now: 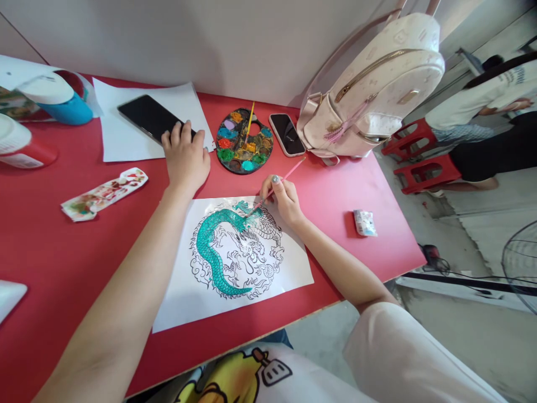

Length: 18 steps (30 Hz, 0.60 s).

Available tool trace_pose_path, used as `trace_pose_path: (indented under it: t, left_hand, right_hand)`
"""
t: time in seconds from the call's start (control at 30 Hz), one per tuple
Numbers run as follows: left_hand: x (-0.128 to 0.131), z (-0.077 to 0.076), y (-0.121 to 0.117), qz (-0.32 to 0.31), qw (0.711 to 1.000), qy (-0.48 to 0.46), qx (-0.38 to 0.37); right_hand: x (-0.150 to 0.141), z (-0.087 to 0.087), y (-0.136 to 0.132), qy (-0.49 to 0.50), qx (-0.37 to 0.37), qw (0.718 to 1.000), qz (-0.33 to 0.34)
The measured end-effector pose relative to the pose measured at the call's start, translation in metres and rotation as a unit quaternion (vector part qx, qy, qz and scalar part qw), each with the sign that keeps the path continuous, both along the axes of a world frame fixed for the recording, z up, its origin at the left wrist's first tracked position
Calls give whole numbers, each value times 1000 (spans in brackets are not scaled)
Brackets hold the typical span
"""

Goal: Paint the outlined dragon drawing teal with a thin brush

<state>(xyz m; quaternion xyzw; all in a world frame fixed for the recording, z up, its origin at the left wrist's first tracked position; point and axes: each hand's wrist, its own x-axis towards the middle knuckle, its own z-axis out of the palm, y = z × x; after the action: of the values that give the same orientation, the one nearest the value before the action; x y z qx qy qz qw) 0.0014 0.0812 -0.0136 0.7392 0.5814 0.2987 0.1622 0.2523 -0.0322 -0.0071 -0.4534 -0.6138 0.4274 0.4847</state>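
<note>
My right hand [284, 200] is closed in a pinch on a thin pink paintbrush [291, 170]. The brush's tip meets the upper part of a dragon drawing [220, 252] on a white sheet. The dragon's long curved body is painted teal; its head, the scales at right and the flames are black outline on white. My left hand [187, 157] lies open, fingers a little apart, over the lower right end of a black smartphone [146, 115]. Just right of that hand is a round paint palette [232, 155] with several colours, and a yellow brush [250, 120] rests on it.
Blank white sheets [115, 143] lie under the smartphone. A second phone [287, 134] and a cream backpack [377, 84] stand by the wall. Paint bottles [62, 101], a printed wrapper [104, 195] and a small packet [364, 223] sit on the red table [335, 184]. People are near red stools [428, 172].
</note>
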Motion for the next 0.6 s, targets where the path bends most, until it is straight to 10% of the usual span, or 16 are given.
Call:
trace_pose_path:
  t: [0.6]
  left_hand:
    - [1,-1,1,0,1000,-8,8]
  right_hand:
    - [0,0,1,2,-30,998,59]
